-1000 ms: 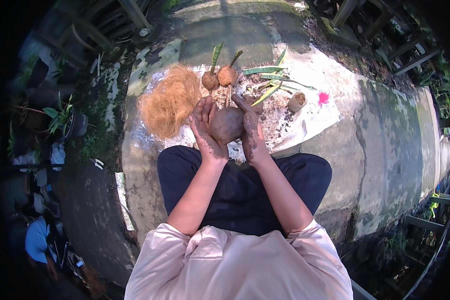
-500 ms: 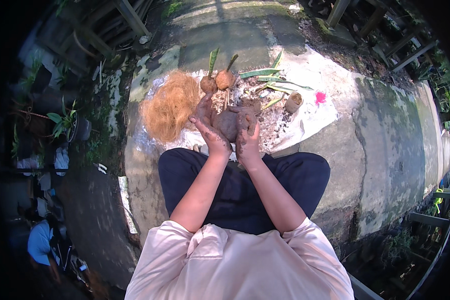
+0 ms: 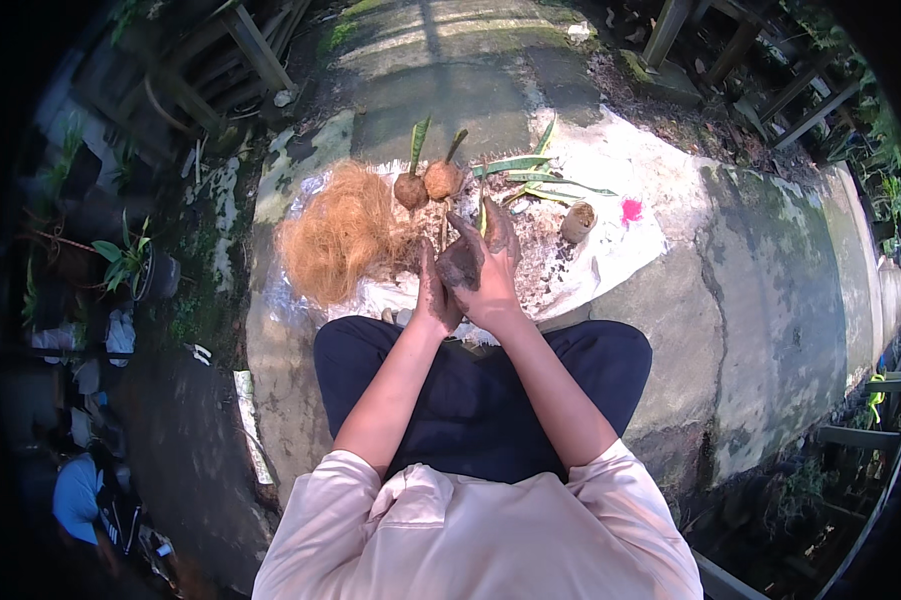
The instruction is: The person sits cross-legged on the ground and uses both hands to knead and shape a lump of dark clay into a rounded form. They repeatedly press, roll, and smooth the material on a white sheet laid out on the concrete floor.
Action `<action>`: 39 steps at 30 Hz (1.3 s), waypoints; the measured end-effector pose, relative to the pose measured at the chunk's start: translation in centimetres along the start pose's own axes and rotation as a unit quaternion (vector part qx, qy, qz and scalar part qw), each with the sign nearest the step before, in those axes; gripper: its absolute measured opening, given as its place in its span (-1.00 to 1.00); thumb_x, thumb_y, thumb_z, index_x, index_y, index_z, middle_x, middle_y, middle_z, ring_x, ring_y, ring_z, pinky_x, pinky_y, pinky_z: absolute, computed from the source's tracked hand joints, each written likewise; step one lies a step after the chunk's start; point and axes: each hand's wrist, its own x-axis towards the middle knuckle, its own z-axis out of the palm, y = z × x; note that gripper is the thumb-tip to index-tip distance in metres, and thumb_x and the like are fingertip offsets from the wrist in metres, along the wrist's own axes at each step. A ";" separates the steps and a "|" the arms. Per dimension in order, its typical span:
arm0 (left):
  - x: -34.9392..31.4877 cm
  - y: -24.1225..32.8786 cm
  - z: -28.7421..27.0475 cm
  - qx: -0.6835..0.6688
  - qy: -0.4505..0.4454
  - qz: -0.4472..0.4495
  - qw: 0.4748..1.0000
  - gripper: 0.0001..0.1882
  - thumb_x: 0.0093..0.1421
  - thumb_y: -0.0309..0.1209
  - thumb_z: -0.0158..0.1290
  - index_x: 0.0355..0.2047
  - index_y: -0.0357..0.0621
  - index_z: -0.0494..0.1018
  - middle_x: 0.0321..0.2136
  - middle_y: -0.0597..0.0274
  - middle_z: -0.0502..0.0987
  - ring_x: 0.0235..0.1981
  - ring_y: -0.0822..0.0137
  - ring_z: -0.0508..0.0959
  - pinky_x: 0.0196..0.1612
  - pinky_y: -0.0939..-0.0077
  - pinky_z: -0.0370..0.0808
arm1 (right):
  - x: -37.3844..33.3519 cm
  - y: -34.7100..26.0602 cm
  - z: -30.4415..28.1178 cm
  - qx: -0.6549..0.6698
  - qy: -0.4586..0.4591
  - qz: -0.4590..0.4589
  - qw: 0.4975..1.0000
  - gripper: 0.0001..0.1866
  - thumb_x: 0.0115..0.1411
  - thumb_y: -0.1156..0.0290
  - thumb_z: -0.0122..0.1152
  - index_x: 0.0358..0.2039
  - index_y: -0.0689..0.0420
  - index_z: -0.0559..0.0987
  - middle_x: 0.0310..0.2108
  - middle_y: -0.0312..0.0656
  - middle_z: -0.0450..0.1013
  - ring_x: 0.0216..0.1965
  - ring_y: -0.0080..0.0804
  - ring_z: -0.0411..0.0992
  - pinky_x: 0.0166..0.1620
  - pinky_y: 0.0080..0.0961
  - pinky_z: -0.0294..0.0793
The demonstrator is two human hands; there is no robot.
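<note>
Both my hands hold a dark brown ball of soil [image 3: 458, 266] over a white sheet [image 3: 610, 255] spread on the concrete. My left hand [image 3: 433, 296] presses against the ball's left side and my right hand [image 3: 492, 262] cups it from the right, fingers smeared with mud. Beyond the hands stand two finished soil balls [image 3: 427, 183] with green shoots. A heap of orange-brown coconut fibre [image 3: 338, 240] lies to the left of my hands. Loose soil [image 3: 542, 240] is scattered on the sheet.
Green leaf cuttings [image 3: 533, 178], a small pot [image 3: 576, 220] and a pink scrap [image 3: 630, 210] lie on the sheet's far right. Potted plants [image 3: 128, 262] stand at left. Wooden frames [image 3: 225, 60] stand at the back. A person in blue [image 3: 78, 495] crouches at lower left.
My hands have turned the soil ball and shifted it slightly right; the left hand now lies lower along its side, the right hand wraps over it.
</note>
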 end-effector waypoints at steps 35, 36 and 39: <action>6.4 4.6 -8.8 -0.328 -0.040 0.004 0.944 -0.26 0.17 0.32 -0.19 -0.14 -0.16 0.46 -0.18 0.04 0.47 -0.14 -0.03 0.49 -0.05 0.06 0.45 | 7.9 18.8 12.7 -0.379 -0.279 0.295 0.831 -0.03 0.07 -0.17 0.27 0.32 0.02 0.05 0.19 0.03 0.23 0.18 -0.03 0.29 0.12 0.08 0.32; 6.5 4.6 -8.8 -0.320 -0.064 0.009 0.945 -0.25 0.17 0.32 -0.19 -0.13 -0.18 0.45 -0.18 0.04 0.48 -0.14 -0.02 0.49 -0.05 0.06 0.45 | 7.7 18.7 12.7 -0.377 -0.287 0.299 0.828 -0.04 0.07 -0.18 0.25 0.33 0.02 0.06 0.18 0.04 0.24 0.20 -0.06 0.27 0.14 0.11 0.28; 6.4 4.6 -8.4 -0.318 -0.028 0.003 0.948 -0.26 0.16 0.31 -0.19 -0.13 -0.17 0.45 -0.18 0.04 0.48 -0.13 0.00 0.49 -0.04 0.05 0.45 | 6.7 18.7 12.0 -0.432 -0.260 0.217 0.836 -0.15 0.17 -0.25 0.06 0.29 0.05 0.15 0.11 0.01 0.30 0.17 -0.13 0.29 0.22 0.10 0.16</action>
